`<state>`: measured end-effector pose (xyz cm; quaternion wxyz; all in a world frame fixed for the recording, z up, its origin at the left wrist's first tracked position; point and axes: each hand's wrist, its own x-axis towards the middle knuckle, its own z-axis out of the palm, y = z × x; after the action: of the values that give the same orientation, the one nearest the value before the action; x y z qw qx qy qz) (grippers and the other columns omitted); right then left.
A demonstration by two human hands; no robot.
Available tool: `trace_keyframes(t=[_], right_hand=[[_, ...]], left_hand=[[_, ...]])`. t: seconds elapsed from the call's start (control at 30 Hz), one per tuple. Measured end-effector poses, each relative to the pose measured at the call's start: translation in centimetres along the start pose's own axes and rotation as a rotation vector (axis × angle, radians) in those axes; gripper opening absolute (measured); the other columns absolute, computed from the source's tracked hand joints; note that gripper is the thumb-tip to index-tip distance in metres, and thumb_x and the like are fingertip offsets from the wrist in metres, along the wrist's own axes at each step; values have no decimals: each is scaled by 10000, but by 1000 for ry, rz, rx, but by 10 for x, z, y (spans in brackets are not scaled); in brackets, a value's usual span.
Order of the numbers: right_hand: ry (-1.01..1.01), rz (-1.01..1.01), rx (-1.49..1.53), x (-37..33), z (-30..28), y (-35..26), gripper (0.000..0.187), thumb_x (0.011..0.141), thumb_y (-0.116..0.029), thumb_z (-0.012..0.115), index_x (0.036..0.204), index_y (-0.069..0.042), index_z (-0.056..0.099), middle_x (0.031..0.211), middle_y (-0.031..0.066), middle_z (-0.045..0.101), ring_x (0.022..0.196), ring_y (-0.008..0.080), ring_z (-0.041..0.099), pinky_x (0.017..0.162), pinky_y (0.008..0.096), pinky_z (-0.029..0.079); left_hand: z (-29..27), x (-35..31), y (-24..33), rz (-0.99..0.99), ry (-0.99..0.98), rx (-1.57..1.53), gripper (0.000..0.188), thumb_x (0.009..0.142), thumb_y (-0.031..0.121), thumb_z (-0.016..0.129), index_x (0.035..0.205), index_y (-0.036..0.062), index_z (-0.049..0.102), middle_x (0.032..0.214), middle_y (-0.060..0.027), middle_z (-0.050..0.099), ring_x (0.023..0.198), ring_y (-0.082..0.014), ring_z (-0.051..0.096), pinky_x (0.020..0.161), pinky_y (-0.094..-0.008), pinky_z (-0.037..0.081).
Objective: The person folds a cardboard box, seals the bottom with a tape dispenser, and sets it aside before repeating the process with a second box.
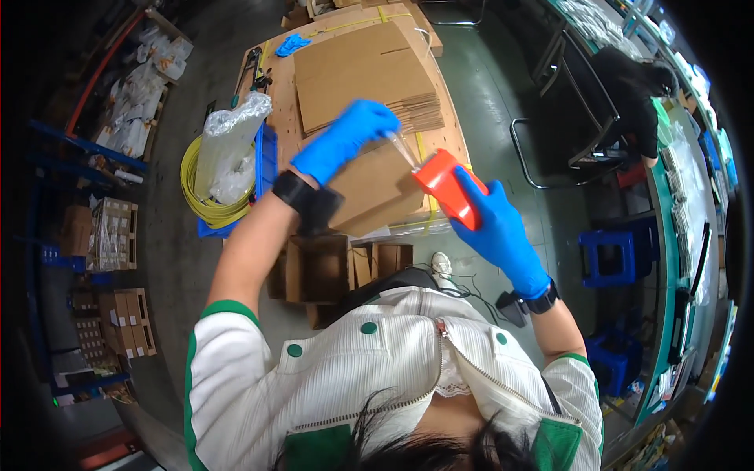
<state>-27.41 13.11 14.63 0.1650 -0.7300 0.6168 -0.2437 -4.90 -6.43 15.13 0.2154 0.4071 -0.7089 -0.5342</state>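
My right hand (503,235), in a blue glove, is wrapped round a red tape dispenser (446,187) above the near right part of the wooden table. A short strip of clear tape (405,152) stretches from the dispenser's front up to my left hand (344,140). The gloved fingers of that left hand are pinched on the strip's end. Below both hands lies a brown cardboard piece (373,191), partly hidden by my left forearm and its dark wristband. Just beyond is a stack of flat cardboard sheets (353,67).
A blue crate (267,161) with a coil of yellow strap (192,177) and plastic wrap (228,145) stands left of the table (452,125). Open cardboard boxes (318,267) sit at the near edge. At right are a chair (577,102), blue stools (609,259) and a seated person (632,94).
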Motion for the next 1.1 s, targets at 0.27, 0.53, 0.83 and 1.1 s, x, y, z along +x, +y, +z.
trace_keyframes(t=[0.27, 0.53, 0.83, 1.1], right_hand=[[-10, 208, -3, -71, 11, 7, 768, 718, -196, 755, 1398, -169, 402, 966, 179, 507, 820, 339, 598, 714, 371, 506], [25, 342, -42, -84, 24, -8, 770, 712, -203, 758, 1396, -172, 406, 969, 171, 506, 821, 332, 587, 726, 364, 503], [-23, 415, -76, -84, 31, -24, 786, 708, -248, 765, 1399, -187, 396, 978, 171, 512, 806, 332, 608, 707, 377, 513], [-55, 424, -105, -79, 33, -26, 805, 705, -279, 771, 1406, -193, 384, 984, 166, 515, 792, 328, 614, 697, 379, 520]], left_hand=[[-100, 58, -33, 13, -87, 67, 174, 851, 183, 595, 843, 38, 691, 721, 10, 602, 646, -68, 511, 594, -212, 403], [-107, 99, -57, 85, -139, 14, 172, 865, 183, 606, 887, 38, 696, 733, 9, 598, 648, -68, 501, 595, -209, 412], [-112, 119, -73, 64, -236, -49, 180, 873, 197, 609, 904, 45, 700, 744, 9, 595, 657, -66, 493, 605, -210, 415], [-114, 123, -76, 55, -203, -40, 180, 875, 207, 615, 916, 53, 699, 723, 18, 579, 656, -63, 491, 606, -206, 415]])
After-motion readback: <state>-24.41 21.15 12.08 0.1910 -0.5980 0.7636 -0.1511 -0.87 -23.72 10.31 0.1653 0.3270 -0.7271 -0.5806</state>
